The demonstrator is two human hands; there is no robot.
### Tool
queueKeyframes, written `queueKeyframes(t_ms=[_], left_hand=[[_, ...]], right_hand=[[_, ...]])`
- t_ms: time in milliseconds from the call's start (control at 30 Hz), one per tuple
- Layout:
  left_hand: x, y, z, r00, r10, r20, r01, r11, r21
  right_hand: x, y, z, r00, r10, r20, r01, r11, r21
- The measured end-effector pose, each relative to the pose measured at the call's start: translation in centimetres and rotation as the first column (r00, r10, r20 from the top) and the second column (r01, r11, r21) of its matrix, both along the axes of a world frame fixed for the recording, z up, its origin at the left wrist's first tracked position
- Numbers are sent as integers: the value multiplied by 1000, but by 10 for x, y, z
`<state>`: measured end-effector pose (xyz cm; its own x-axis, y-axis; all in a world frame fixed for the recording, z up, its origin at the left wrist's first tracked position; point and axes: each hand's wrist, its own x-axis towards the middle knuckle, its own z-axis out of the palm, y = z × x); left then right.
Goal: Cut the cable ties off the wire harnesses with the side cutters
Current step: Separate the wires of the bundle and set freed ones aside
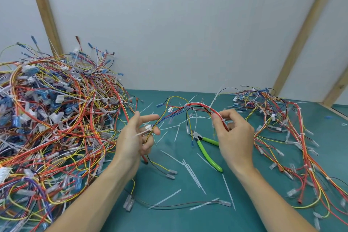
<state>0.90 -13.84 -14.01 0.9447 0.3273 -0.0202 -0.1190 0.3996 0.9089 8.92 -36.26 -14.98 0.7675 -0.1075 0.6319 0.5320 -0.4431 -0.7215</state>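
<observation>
Fingers (219,118) of your right hand (235,135) pinch the red wire harness (197,104) at a cable tie (223,120); your left hand (134,137) curls round its other end, forefinger straight; it arches between them above the surface (188,179); side cutters (207,149) lie beneath, untouched; loose piles flank you.

Wire harness (190,106), red, yellow, blue and black leads, arches above the green mat, still bound by white cable ties (225,119). Side cutters (207,149), green-handled, lie flat on the mat beneath it, jaws pointing away. Cut cable-tie strips (194,175) lie scattered nearby. Tangled harness piles (52,118) sit at left and right.
</observation>
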Motion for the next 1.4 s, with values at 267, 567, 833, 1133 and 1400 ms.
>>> queueKeyframes(t_ms=[267, 567, 833, 1133, 1400], left_hand=[[-1, 9, 5, 998, -43, -38, 33, 975, -218], [1, 14, 8, 897, 438, 50, -439, 878, 189], [-19, -20, 6, 774, 222, 593, -628, 391, 673], [-21, -38, -11, 954, -164, 252, -115, 575, 810], [-14, -39, -2, 990, -122, 70, 82, 906, 415]], right_hand=[[3, -4, 2, 999, -33, -36, 35, 998, 57], [5, -5, 2, 993, -72, -98, 82, 991, 105], [-6, 6, -1, 996, -72, -53, 72, 997, -12], [-19, 19, 1, 997, -4, 82, 14, 993, -121], [-34, 30, 5, 966, 176, 190, -126, 961, -248]])
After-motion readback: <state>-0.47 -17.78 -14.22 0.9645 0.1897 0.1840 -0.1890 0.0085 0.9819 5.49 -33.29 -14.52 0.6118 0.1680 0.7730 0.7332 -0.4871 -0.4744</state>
